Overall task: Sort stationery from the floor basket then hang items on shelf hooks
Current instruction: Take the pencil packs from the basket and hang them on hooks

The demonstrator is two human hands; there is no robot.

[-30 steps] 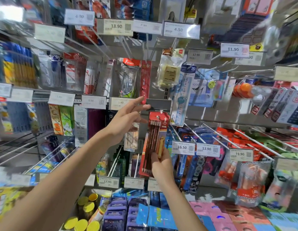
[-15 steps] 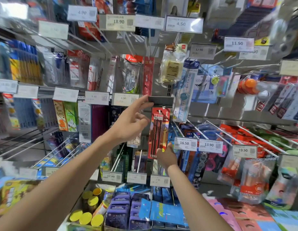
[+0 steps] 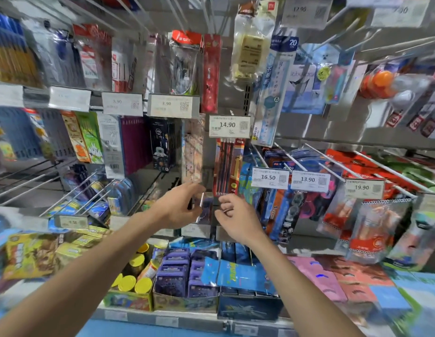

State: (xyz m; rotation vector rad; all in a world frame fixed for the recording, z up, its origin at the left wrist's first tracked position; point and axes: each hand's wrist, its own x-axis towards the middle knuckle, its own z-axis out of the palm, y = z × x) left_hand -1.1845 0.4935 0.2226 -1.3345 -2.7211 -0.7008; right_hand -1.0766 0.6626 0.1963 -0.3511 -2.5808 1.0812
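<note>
A red pack of pencils (image 3: 227,166) hangs on a shelf hook right under the 14.90 price tag (image 3: 229,126), which lies flat in front of the hook. Both of my hands are just below the pack's bottom edge and hold none of it. My left hand (image 3: 178,206) has loosely curled fingers, with its fingertips at the edge of a clear packet (image 3: 204,209) that hangs on the row beneath. My right hand (image 3: 238,218) is apart from the pack, fingers loosely curled and holding nothing. The floor basket is out of view.
Wire hooks full of packets stick out toward me on every side, with tags 16.50 (image 3: 269,178) and 13.90 (image 3: 308,180) to the right. Boxes of purple packs (image 3: 180,276) and yellow-lidded jars (image 3: 136,280) stand on the bottom shelf under my arms.
The pencil pack went from my right hand's grip onto the hook. My left hand let the price tag drop flat, and both hands came down below the pack. The camera moved closer.
</note>
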